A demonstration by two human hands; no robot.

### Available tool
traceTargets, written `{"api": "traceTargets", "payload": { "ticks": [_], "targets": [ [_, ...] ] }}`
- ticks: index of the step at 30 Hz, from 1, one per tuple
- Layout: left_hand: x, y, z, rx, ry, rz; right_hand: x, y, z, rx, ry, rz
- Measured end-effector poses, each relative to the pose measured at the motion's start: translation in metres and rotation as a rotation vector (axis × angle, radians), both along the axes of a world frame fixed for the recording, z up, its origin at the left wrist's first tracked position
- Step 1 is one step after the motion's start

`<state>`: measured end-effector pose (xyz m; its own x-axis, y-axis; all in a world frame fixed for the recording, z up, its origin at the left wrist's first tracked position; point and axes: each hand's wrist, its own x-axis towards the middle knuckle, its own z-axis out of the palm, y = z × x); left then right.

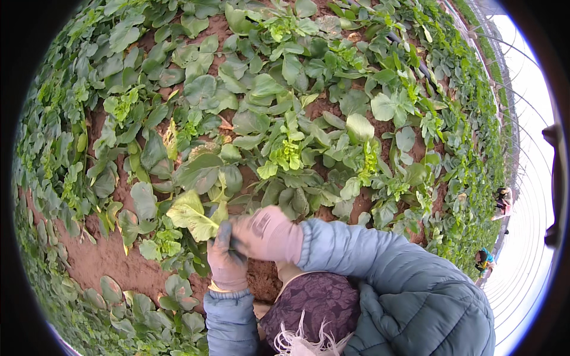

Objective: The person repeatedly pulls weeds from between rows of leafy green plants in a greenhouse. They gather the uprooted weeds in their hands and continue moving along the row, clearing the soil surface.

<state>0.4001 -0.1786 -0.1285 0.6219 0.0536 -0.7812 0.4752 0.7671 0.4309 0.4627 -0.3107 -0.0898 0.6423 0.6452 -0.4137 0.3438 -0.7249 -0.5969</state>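
Pinched yellowing leaf [191, 216] by its stalk end in left hand [225, 254], among leafy plants [286, 155] | could not tell grip of blurred right hand [264, 233], alongside | judged mid-leaf-handling | next, needed steady pinch

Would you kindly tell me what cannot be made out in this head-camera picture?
Right hand: in the head view, motion blur obscures its fingers and anything they grip.
Yellow-green leaf: in the head view, its stem end is hidden at the left hand.
Two distant people: too small in the head view to see what their hands do.
White fringe: cut off by the head view's lower edge.
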Motion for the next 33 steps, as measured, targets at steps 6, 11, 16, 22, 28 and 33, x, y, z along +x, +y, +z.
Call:
{"api": "traceTargets", "payload": {
  "ticks": [6,11,16,22,28,33],
  "targets": [
    [-0.028,0.035,0.001,0.113,-0.052,0.126,0.004,-0.063,-0.03,0.334,0.12,-0.39],
    [-0.039,0.039,0.004,0.046,-0.126,0.255,0.032,-0.146,-0.061,-0.132,0.018,-0.775],
    [-0.055,0.044,0.01,0.308,-0.183,0.104,0.035,-0.161,-0.082,-0.435,-0.07,-0.638],
    [-0.078,0.067,0.013,0.302,-0.132,0.107,0.05,-0.18,-0.071,-0.797,0.043,-0.466],
    [-0.084,0.074,0.002,0.144,-0.063,0.205,0.074,-0.231,-0.043,-0.824,-0.162,-0.457],
    [-0.081,0.072,-0.002,0.085,-0.017,0.237,0.07,-0.197,-0.044,-0.891,-0.322,-0.054]
  ]
}}
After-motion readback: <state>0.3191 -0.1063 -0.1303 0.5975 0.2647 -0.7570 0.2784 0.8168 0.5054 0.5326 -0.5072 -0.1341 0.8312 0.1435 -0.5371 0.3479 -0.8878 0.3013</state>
